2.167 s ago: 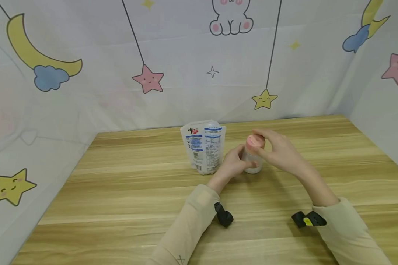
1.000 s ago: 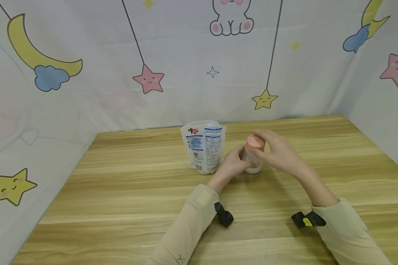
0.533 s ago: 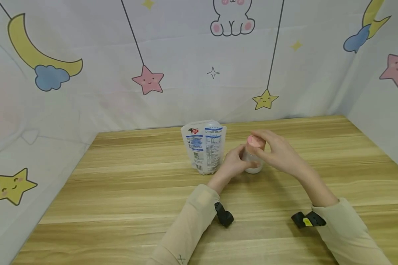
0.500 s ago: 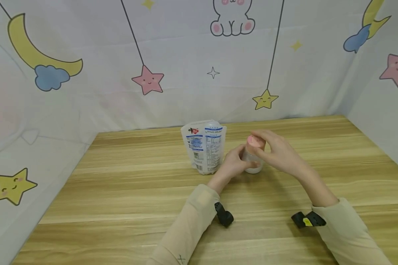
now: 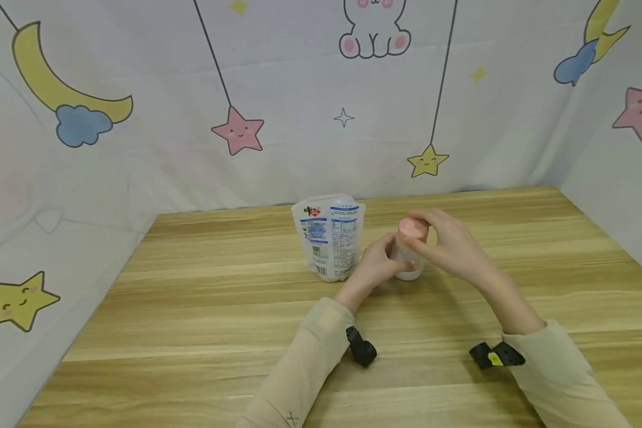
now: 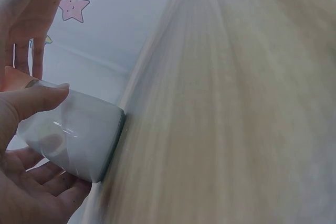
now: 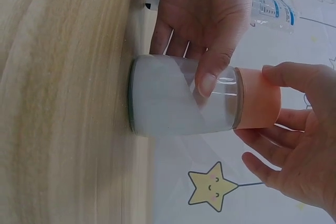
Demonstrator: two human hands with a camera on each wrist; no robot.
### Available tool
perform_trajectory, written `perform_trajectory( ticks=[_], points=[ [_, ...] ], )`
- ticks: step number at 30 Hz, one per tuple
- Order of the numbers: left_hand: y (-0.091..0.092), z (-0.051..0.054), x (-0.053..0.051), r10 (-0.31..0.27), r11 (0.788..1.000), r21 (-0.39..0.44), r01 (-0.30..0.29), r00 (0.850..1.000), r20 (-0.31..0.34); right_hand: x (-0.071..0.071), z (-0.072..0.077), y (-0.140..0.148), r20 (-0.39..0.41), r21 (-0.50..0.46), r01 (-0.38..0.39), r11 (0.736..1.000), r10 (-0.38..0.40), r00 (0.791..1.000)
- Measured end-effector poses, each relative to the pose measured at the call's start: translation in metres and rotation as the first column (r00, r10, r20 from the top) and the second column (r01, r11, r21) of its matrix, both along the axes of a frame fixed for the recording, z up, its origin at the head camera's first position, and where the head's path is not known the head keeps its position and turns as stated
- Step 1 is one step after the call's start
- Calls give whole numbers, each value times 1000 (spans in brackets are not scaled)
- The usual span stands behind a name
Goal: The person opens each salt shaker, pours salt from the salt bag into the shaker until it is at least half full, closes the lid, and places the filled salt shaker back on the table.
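A clear glass jar (image 7: pixel 168 98) with white contents stands upright on the wooden table. On its top sits a salmon-pink lid (image 7: pixel 262 98). My left hand (image 5: pixel 377 261) grips the jar's body from the left, the thumb across its near side. From the right, my right hand (image 5: pixel 452 245) holds the lid between thumb and fingers. In the left wrist view the jar's base (image 6: pixel 111 148) meets the table. Just left of the left hand, a white pouch (image 5: pixel 329 238) with blue print and a barcode stands upright.
The wooden table (image 5: pixel 219 333) runs back to a white curtain (image 5: pixel 299 160) printed with stars, moons and clouds. Curtain walls also rise at the left and right. Each sleeve carries a black wrist camera, the left camera (image 5: pixel 361 348) and the right camera (image 5: pixel 494 355).
Both hands keep their places on the jar and lid. The right-hand fingers shift only slightly, and the look of the lid's top changes a little. The pouch stays put.
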State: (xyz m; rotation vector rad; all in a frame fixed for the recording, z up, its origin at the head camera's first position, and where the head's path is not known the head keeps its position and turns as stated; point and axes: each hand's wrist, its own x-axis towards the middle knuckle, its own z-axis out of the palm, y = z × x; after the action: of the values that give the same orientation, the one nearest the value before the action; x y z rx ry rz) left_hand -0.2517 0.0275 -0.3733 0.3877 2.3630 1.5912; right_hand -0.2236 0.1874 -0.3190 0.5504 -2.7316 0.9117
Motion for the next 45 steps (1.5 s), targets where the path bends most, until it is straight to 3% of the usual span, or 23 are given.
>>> perform_trajectory(
  ticks=[15,45],
  points=[
    [-1,1,2,-2,1000,15,2,1000,17,3,4,0,27,3,-8,1000,8,1000],
    [-1,1,1,-13,1000,14,13,1000,-8,2,4,0,20,11,11,1000,-11,1000]
  ],
)
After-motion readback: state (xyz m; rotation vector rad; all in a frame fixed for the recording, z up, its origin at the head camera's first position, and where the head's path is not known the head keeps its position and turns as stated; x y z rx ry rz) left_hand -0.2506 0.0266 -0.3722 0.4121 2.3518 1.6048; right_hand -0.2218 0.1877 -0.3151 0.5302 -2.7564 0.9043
